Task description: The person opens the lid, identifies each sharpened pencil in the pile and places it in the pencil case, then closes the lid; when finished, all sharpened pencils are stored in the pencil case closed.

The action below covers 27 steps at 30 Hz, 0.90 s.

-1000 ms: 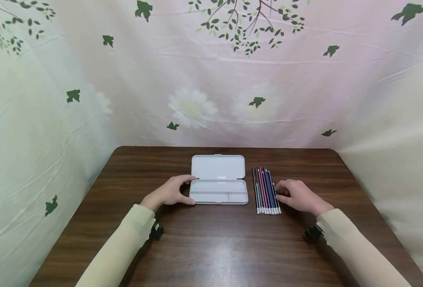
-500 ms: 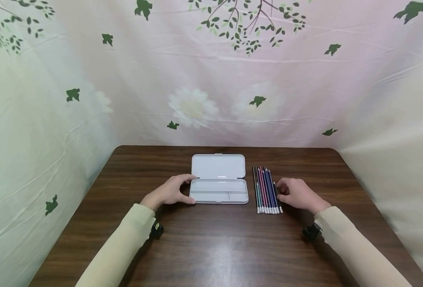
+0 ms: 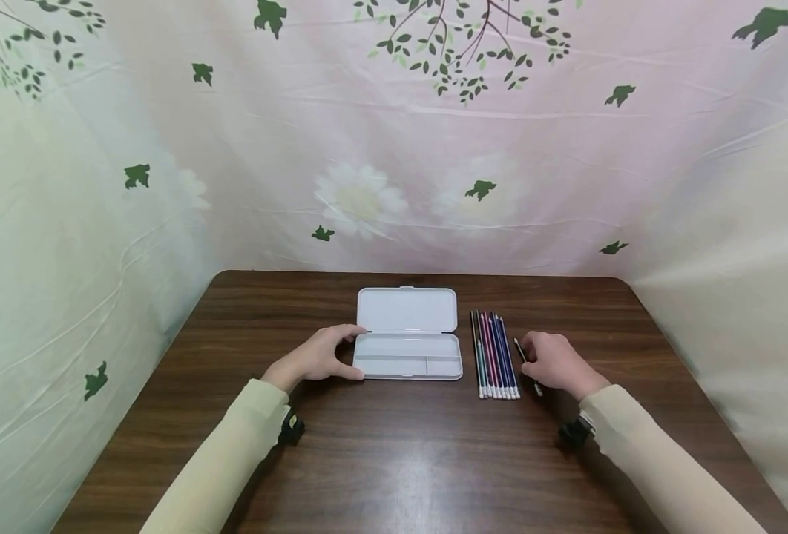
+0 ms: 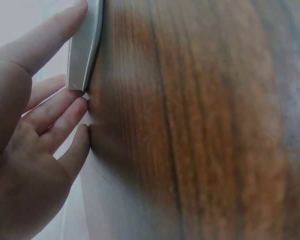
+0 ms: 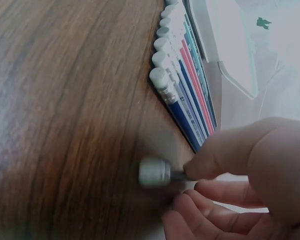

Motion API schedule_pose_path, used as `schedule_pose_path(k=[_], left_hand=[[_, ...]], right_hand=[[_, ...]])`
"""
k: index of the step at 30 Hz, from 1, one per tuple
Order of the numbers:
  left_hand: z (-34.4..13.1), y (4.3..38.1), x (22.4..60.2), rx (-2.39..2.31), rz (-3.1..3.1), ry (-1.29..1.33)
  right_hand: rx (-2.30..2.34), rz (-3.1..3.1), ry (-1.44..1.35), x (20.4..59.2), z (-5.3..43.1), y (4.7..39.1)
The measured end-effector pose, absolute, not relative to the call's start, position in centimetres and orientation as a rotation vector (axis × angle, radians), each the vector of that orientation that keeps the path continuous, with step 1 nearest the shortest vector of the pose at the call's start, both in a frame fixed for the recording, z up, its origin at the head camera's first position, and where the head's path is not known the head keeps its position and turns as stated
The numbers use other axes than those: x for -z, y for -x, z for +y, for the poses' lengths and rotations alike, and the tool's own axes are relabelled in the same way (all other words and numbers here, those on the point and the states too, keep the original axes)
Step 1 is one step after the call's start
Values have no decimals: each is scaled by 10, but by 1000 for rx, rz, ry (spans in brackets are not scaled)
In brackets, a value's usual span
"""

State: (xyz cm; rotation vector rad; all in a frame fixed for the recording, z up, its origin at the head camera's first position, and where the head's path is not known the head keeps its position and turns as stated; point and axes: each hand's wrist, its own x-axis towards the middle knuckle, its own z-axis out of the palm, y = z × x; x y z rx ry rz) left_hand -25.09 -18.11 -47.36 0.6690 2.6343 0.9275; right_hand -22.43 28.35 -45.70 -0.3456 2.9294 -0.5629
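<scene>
A white pencil case [image 3: 394,345] lies with its lid raised back, its compartments bare. At its left end my left hand [image 3: 317,356] steadies it, thumb at the front corner and index finger at the hinge side; the left wrist view shows the case's end [image 4: 85,55] between thumb and fingers. To the case's right, several eraser-tipped pencils [image 3: 494,356] lie side by side in a row. My right hand [image 3: 556,361] pinches one dark pencil [image 3: 538,389], which slants apart from the row. Its white eraser [image 5: 154,172] is blurred in the right wrist view.
The dark wooden table [image 3: 381,460] carries the case and pencils. Behind it hangs a pale cloth [image 3: 407,185] printed with leaves, birds and flowers, which also runs along both sides.
My right hand has drawn the rightmost pencil away from the row, to the right, and it now slants. The left hand and the pencil case have stayed in place.
</scene>
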Motion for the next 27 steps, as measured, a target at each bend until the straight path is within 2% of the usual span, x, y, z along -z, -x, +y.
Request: schedule_pose_path(k=[19, 27], left_hand=[[-182, 252, 475, -920, 2633, -669], [-181, 252, 474, -918, 2633, -664]], right_hand=[[591, 2887, 263, 452, 299, 222], [662, 2951, 399, 449, 293, 225]])
